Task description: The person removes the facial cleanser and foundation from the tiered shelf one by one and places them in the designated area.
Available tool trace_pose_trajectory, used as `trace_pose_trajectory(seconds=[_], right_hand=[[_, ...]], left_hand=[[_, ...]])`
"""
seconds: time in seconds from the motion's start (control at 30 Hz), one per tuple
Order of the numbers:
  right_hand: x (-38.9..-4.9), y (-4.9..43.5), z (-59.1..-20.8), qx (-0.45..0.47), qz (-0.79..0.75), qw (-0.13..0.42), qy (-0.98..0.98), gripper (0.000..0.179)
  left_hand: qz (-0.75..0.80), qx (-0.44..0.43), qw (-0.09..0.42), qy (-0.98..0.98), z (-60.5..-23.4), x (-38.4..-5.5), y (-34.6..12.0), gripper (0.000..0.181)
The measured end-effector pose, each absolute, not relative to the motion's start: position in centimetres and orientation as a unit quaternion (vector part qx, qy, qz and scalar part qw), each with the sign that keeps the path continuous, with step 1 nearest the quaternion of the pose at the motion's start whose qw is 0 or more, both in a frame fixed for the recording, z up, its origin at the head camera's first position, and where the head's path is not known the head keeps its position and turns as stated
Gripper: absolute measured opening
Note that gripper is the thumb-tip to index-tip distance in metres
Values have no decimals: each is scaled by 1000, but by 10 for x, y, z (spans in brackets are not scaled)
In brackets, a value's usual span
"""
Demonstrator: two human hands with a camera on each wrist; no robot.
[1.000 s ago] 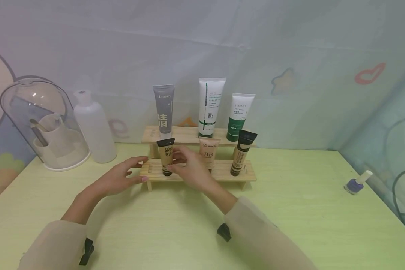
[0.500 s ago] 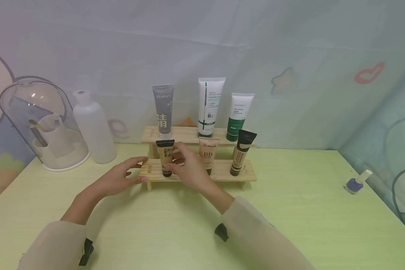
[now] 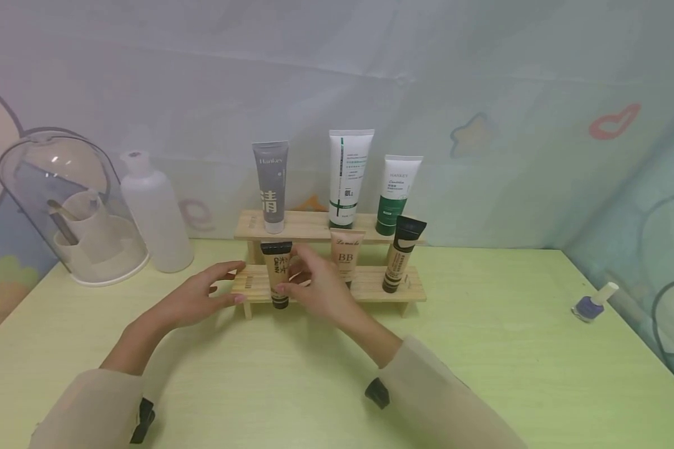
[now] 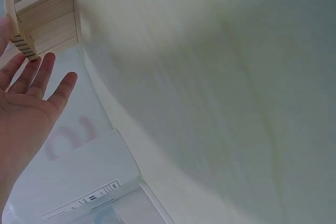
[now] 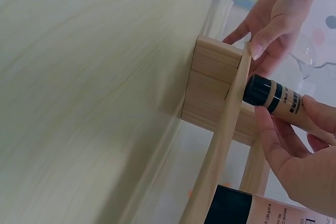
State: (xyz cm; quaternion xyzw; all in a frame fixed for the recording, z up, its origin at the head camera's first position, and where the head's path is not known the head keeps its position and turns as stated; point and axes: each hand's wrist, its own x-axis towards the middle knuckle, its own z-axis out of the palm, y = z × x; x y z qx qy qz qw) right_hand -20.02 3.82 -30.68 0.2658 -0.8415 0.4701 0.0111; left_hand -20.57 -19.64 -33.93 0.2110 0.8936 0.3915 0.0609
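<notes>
In the head view my right hand (image 3: 322,284) pinches a small tan cosmetic tube (image 3: 278,271) with a black cap and black crimped end. Its cap points down and overlaps the front edge of a two-tier wooden display rack (image 3: 371,292). My left hand (image 3: 193,296) holds the rack's lower left end, thumb at the front corner and fingers toward the back. From the left wrist view, the left fingers (image 4: 39,77) look fairly straight against the wood. On the lower tier also stand a pink BB cream tube (image 3: 346,255) and a tan black-capped tube (image 3: 401,257).
The upper tier bears a grey tube (image 3: 272,181), a tall white tube (image 3: 349,174) and a white-and-green tube (image 3: 397,193). Left of the rack are a white bottle (image 3: 158,215) and a clear-domed organizer (image 3: 98,243). Purple nail polish (image 3: 591,307) stands at the far right.
My right hand has brought the tan tube a little toward me, from standing on the lower tier to its front edge. The left hand stays at the rack's end.
</notes>
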Motion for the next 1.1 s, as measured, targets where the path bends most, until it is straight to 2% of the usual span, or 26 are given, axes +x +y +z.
trace_pose_trajectory(seconds=[0.17, 0.63, 0.93, 1.1], right_hand=[[-193, 46, -306, 287, 470, 3, -835, 36], [-180, 87, -307, 312, 423, -40, -850, 30], [-177, 126, -309, 310, 399, -58, -861, 43], [-176, 154, -309, 289, 393, -73, -870, 43]], left_hand=[[395, 216, 58, 891, -338, -204, -196, 64], [401, 228, 52, 886, -338, -203, -196, 62], [404, 231, 50, 884, -340, -203, -196, 62], [403, 232, 48, 884, -341, -204, -196, 62]])
